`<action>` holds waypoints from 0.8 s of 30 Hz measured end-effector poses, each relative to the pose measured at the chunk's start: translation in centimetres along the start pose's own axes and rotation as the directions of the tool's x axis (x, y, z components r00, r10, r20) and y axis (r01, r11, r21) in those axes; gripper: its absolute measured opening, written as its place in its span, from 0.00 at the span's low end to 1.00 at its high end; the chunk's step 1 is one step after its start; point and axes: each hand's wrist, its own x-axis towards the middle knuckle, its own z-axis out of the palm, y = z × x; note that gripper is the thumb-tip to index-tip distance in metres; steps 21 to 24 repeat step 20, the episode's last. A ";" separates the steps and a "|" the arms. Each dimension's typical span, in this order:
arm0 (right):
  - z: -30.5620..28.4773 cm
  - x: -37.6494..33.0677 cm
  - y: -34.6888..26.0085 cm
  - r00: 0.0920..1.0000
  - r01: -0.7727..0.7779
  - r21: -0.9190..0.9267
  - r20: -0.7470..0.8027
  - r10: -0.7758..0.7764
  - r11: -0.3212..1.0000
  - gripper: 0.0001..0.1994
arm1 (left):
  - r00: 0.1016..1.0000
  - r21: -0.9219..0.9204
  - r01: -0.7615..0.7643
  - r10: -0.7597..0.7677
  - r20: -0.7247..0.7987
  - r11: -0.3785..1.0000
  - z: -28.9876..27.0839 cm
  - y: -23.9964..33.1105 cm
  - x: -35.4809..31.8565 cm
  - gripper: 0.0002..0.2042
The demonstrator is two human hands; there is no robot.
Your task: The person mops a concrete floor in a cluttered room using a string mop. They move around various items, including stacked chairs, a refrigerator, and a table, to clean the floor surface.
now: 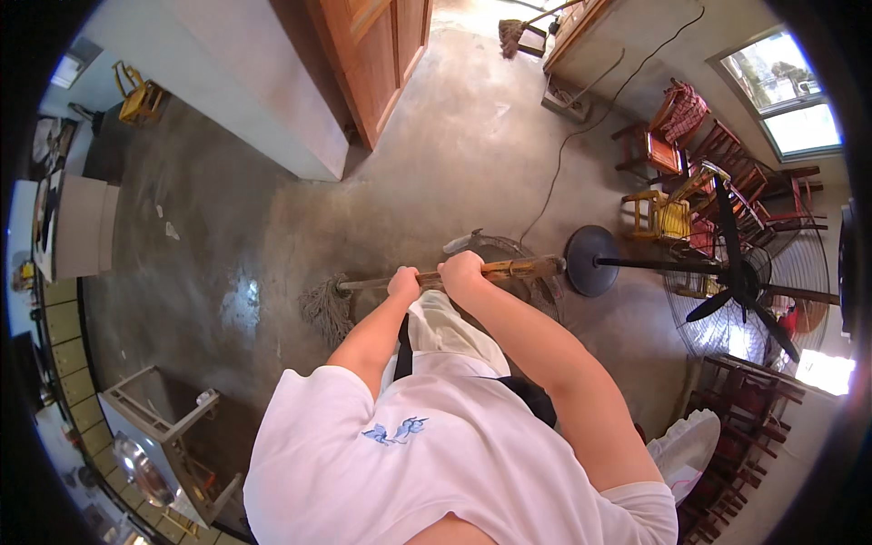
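Both of my hands grip the wooden handle [518,267] of a mop. My left hand [403,282] holds it lower down, nearer the grey stringy mop head [325,308], which rests on the wet concrete floor [263,227] to my left. My right hand [461,270] is closed around the handle just to the right of the left hand. The handle runs roughly level across the view, and its far end reaches toward the round base of a standing fan [590,261].
A black pedestal fan [740,277] stands on the right, with stacked wooden chairs [690,173] behind it. A cable [563,154] trails over the floor. A wooden door [377,54] is at the top, a white wall corner [263,100] at left, a metal stand [168,427] at lower left.
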 end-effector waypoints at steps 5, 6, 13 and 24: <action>-2.5 4.2 5.2 0.999 -0.037 0.026 0.029 0.037 0.999 0.13 | 0.996 0.008 0.046 -0.047 0.080 0.999 -2.5 4.4 4.6 0.07; -2.8 5.2 6.2 0.999 -0.045 0.030 0.032 0.044 0.999 0.13 | 0.994 0.024 0.045 -0.048 0.094 0.999 -2.7 4.9 5.9 0.06; -7.7 9.0 17.1 0.983 -0.157 0.121 0.116 0.144 0.980 0.13 | 0.970 0.106 -0.065 0.038 0.242 0.992 -5.1 13.2 16.2 0.08; -12.4 10.6 29.9 0.954 -0.290 0.235 0.150 0.261 0.928 0.15 | 0.916 0.190 -0.253 0.172 0.363 0.949 -7.2 24.7 27.0 0.08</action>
